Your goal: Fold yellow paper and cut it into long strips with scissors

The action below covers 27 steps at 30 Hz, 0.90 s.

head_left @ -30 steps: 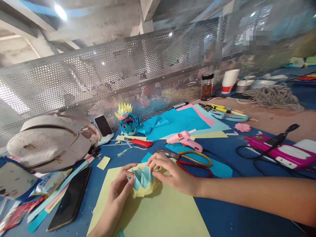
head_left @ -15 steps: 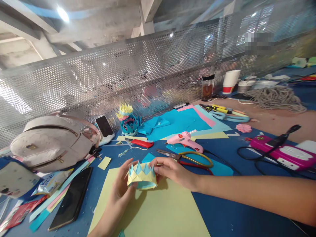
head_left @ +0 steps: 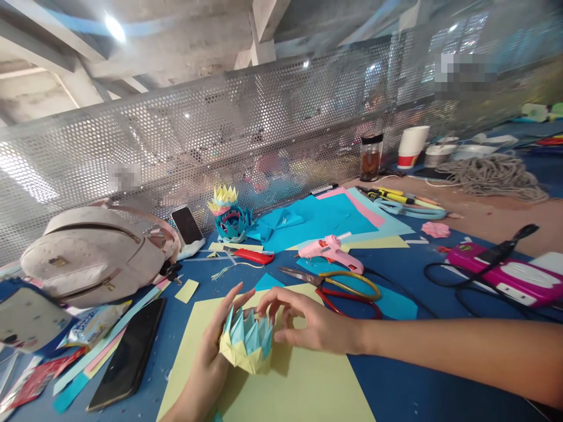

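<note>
Left hand [head_left: 213, 353] grips spiked yellow-and-blue folded-paper ring [head_left: 247, 353], now tipped, inside showing; right hand [head_left: 313, 319] loosely spread, left likely supporting.

A backpack [head_left: 85, 255], a flat phone [head_left: 127, 351], a cutter [head_left: 254, 255], a yellow scrap [head_left: 187, 291] and a yellow sheet [head_left: 303, 387] are being borne by the blue table [head_left: 391, 390].

The pointed paper ring [head_left: 246, 353] is of two colours — light blue above, pale yellow in its lower band. The sheet [head_left: 303, 381] below it is plain pale yellow, and the tabletop [head_left: 387, 387] is dark blue. The glue gun [head_left: 328, 252] is pink; the scissors [head_left: 318, 280] have one golden handle and one red. The screen [head_left: 176, 146] is grey — with a pattern of small round holes.
</note>
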### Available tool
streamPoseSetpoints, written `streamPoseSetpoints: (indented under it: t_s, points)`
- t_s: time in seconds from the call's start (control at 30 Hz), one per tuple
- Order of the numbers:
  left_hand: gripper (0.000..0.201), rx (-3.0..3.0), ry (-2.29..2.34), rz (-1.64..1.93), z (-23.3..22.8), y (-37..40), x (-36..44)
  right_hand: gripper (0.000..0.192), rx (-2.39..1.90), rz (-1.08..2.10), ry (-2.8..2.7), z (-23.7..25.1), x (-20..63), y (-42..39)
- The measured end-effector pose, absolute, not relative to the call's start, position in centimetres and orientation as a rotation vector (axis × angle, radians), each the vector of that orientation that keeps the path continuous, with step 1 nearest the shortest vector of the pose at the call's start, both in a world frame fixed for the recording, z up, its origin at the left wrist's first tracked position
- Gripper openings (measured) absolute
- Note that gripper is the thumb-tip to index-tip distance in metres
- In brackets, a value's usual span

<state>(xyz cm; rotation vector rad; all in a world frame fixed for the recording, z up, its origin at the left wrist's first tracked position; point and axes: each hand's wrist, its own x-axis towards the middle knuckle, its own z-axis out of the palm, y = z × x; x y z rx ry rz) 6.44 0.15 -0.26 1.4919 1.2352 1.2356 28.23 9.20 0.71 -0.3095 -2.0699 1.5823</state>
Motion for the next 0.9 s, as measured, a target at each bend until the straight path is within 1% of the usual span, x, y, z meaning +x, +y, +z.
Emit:
streamPoseSetpoints:
  t_s: [0.17, 0.33, 0.57, 0.7, 0.9]
  points:
    - [0.061, 1.478, 1.219, 1.249, -0.49, 0.25, 6.35, 0.024, -0.307, 1.487, -2.129, 0.44, 28.12, 9.23]
    - [0.057, 1.477, 1.153, 1.253, -0.88, 0.31, 6.23, 0.017, -0.284, 1.453, -2.176, 0.27, 28.07, 9.31]
    - [0.057, 1.399, 1.071, 1.242, -1.22, 0.18, 6.18, 0.015, -0.303, 1.447, -2.170, 0.14, 27.90, 9.27]
    - [0.059, 1.423, 1.099, 1.215, -1.05, 0.19, 6.24, 0.014, -0.272, 1.467, -2.159, 0.21, 27.89, 9.29]
    - [0.060, 1.503, 0.990, 1.169, -0.67, -0.57, 6.71, 0.018, -0.310, 1.542, -2.140, 0.19, 27.99, 9.36]
